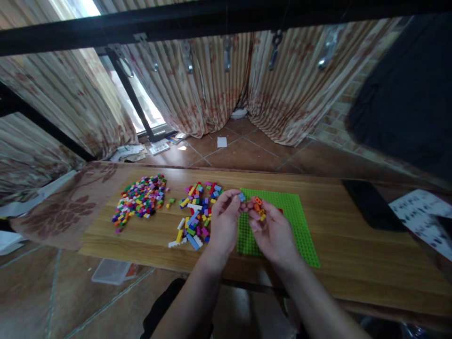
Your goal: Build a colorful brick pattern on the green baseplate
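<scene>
Above the left part of a green baseplate, both hands are close together. My left hand pinches a small light-blue toy brick between thumb and fingers. In my right hand are an orange toy brick and a yellow toy brick, near the fingertips; whether they are joined I cannot tell. A bit of red shows behind the right hand, mostly hidden. To the left of my left hand lies a loose pile of larger mixed bricks.
A heap of small colourful bricks covers the left of the wooden table. On the right lie a black flat object and a printed sheet. A dark bar with hanging clips crosses above. A clear plastic box is on the floor.
</scene>
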### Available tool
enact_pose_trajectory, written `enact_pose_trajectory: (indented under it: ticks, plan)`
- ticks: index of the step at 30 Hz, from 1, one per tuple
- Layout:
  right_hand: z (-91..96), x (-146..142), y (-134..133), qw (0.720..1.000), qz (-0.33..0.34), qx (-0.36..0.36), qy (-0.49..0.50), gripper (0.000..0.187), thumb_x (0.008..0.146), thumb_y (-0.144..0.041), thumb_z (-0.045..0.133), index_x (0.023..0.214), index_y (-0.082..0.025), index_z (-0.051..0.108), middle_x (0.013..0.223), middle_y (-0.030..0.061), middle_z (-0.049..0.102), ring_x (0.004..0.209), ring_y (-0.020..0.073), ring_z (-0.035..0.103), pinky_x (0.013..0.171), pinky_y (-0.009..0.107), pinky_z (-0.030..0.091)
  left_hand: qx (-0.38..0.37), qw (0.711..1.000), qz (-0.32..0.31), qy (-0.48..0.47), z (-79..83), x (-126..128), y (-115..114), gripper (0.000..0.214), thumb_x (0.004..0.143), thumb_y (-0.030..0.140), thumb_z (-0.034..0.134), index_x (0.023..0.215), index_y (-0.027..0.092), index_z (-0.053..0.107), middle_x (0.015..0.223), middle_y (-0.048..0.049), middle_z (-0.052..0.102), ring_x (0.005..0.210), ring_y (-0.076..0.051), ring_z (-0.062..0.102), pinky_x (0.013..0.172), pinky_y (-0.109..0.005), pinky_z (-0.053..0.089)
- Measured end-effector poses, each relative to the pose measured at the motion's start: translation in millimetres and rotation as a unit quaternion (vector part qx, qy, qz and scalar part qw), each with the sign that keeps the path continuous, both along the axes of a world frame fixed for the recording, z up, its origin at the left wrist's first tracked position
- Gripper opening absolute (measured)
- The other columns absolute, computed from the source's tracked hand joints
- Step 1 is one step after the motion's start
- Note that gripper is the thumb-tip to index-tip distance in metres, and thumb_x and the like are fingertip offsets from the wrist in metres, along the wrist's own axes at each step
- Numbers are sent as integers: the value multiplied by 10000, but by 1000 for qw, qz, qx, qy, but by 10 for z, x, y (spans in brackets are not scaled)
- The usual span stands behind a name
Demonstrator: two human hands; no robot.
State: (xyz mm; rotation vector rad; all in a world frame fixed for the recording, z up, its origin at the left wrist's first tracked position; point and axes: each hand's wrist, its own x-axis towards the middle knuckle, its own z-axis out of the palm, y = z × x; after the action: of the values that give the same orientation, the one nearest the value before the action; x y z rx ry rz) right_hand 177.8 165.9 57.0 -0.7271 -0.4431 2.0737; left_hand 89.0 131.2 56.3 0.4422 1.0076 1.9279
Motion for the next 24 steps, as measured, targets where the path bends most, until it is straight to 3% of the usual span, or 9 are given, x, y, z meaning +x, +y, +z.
enact_pose_trajectory:
  ticks: [6, 11, 17, 24]
  plan:
    - [-73, -52, -54, 997, 49, 11, -52, 179, 709, -288, 736, 837, -165, 714, 799, 30, 685, 619, 83, 541, 473, 169, 407, -105, 989, 12, 99, 63, -473, -105, 240, 651, 270, 767, 834, 142, 678, 740, 4, 643, 617, -90, 583, 642, -233, 496]
    - [-208, -189, -146, 991, 45, 61, -110, 182, 745, -342, 735, 868, -207, 733, 952, 44, 715, 800, 147, 641, 692, 276, 534, -181, 962, -41, 198, 73, -856, -294, 204, 645, 242, 754, 807, 135, 691, 662, 11, 635, 588, -96, 565, 594, -220, 460]
    - [-323, -365, -117, 988, 0, 99, -115, 200, 779, -398, 721, 907, -245, 737, 1077, 52, 709, 1038, 203, 642, 1004, 423, 495, -131, 980, -121, 87, 156, -921, -378, 281, 611, 188, 799, 878, 138, 727, 749, -16, 668, 631, -90, 585, 644, -226, 476]
    - [-395, -555, -104, 979, -3, 146, -141, 294, 810, -469, 672, 992, -244, 724, 1201, 67, 687, 1217, 229, 571, 1062, 456, 427, -139, 985, -95, 39, 122, -1011, -394, 325, 560, 188, 835, 859, 129, 722, 788, -31, 686, 655, -87, 594, 630, -205, 479]
